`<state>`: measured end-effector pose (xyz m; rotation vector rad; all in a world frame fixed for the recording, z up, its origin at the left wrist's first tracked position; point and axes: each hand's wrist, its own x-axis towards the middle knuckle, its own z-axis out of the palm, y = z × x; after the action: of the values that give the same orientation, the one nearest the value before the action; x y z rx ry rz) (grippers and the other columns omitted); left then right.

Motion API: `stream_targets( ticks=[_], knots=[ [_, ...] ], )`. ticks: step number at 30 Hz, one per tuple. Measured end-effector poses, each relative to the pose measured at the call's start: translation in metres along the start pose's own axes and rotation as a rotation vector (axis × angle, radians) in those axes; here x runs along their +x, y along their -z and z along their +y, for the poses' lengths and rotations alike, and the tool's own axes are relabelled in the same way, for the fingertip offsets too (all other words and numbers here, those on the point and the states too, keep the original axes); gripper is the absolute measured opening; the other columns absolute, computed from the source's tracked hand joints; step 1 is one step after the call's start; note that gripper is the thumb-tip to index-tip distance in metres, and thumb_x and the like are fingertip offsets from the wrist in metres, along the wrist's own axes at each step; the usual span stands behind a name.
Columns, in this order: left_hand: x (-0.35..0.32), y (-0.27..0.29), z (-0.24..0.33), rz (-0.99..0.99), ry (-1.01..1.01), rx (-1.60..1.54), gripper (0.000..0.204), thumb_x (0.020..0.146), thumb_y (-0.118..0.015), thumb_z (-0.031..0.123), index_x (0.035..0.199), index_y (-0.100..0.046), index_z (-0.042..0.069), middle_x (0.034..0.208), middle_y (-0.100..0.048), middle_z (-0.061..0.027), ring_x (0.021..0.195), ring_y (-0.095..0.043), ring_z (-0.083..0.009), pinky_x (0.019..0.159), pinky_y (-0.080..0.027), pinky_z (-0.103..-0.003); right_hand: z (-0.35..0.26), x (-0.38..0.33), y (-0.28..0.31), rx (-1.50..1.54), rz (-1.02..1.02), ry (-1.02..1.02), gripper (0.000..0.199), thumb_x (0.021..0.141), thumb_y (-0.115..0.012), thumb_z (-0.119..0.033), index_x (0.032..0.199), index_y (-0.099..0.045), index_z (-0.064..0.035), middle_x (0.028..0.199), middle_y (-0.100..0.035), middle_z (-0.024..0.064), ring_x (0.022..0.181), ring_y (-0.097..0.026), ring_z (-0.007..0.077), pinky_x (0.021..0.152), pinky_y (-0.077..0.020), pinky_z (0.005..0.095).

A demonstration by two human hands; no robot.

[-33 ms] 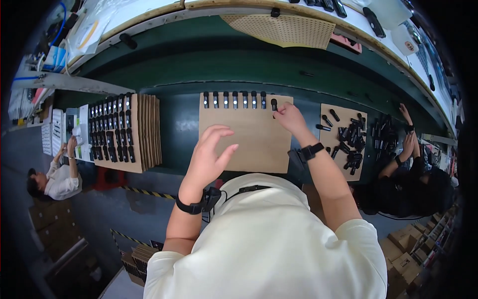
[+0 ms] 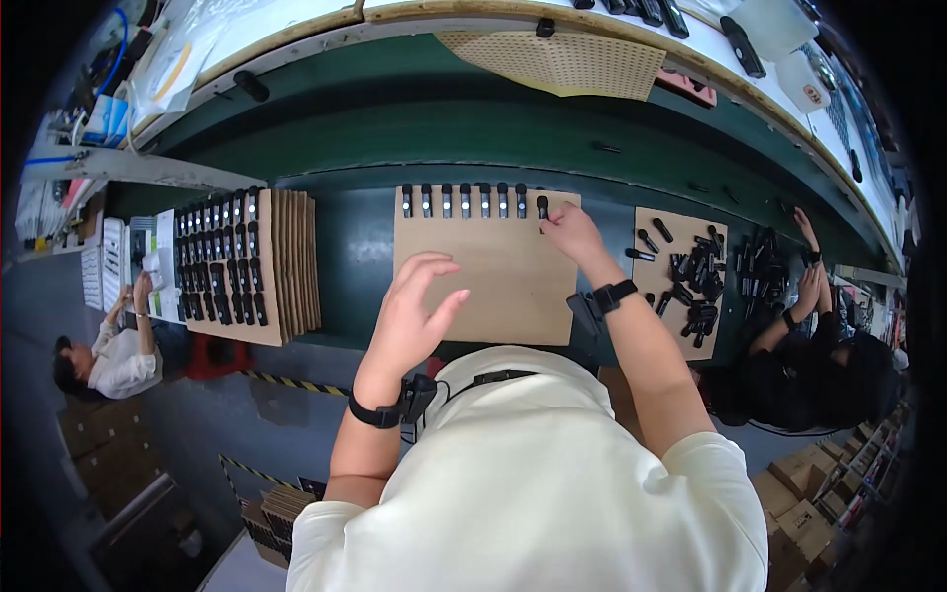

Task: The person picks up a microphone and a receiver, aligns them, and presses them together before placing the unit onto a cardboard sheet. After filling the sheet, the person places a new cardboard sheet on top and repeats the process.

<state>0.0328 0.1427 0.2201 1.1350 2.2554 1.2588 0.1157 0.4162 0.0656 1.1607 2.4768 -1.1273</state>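
Observation:
My right hand (image 2: 572,233) pinches a small black handheld microphone (image 2: 543,209) by its lower end, at the far right corner of a brown cardboard sheet (image 2: 493,286). Its round head points away from me. Left of it, several matching microphones (image 2: 466,200) lie in a row along the sheet's far edge, heads pointing away. Over the near left part of the sheet my left hand (image 2: 412,306) hovers with thumb and fingers apart, holding nothing. Both wrists wear black straps with a small device.
At left, a stack of cardboard sheets (image 2: 294,266) carries rows of microphones (image 2: 219,257). Loose microphones (image 2: 696,271) lie on another cardboard sheet (image 2: 681,335) at right. People work at both sides: one in white (image 2: 126,357), another in black (image 2: 819,365). A shelf edge (image 2: 326,22) runs across the back.

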Motion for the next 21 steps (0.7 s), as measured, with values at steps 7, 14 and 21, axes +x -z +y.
stream_targets(
  ticks=[7,14,21],
  knots=[
    [-0.004,0.000,-0.023,0.008,0.122,-0.030,0.026,0.082,-0.070,0.005,0.107,-0.061,0.001,0.115,-0.062,-0.0143,0.108,-0.059,-0.0296,0.093,-0.047,-0.036,0.000,0.032,-0.014,-0.099,0.046,-0.080,0.033,0.080,-0.066,-0.034,0.094,-0.065,-0.0045,0.092,-0.070,0.0154,0.092,-0.067,0.0346,0.079,-0.0526,0.0427],
    [0.005,-0.003,-0.033,-0.006,0.151,-0.016,0.025,0.083,-0.069,0.005,0.106,-0.061,0.001,0.115,-0.062,-0.0141,0.108,-0.060,-0.0291,0.092,-0.047,-0.036,-0.004,0.035,-0.017,-0.149,0.074,-0.089,0.032,0.082,-0.065,-0.036,0.095,-0.065,-0.0068,0.093,-0.070,0.0140,0.094,-0.066,0.0332,0.080,-0.0525,0.0428],
    [0.018,-0.005,-0.036,-0.022,0.152,-0.023,0.025,0.082,-0.069,0.003,0.106,-0.061,0.001,0.116,-0.062,-0.0147,0.106,-0.060,-0.0290,0.091,-0.048,-0.035,-0.003,0.035,-0.006,-0.157,0.057,-0.050,0.034,0.084,-0.064,-0.037,0.102,-0.064,-0.0079,0.096,-0.071,0.0138,0.094,-0.067,0.0332,0.079,-0.0533,0.0429]
  ],
)
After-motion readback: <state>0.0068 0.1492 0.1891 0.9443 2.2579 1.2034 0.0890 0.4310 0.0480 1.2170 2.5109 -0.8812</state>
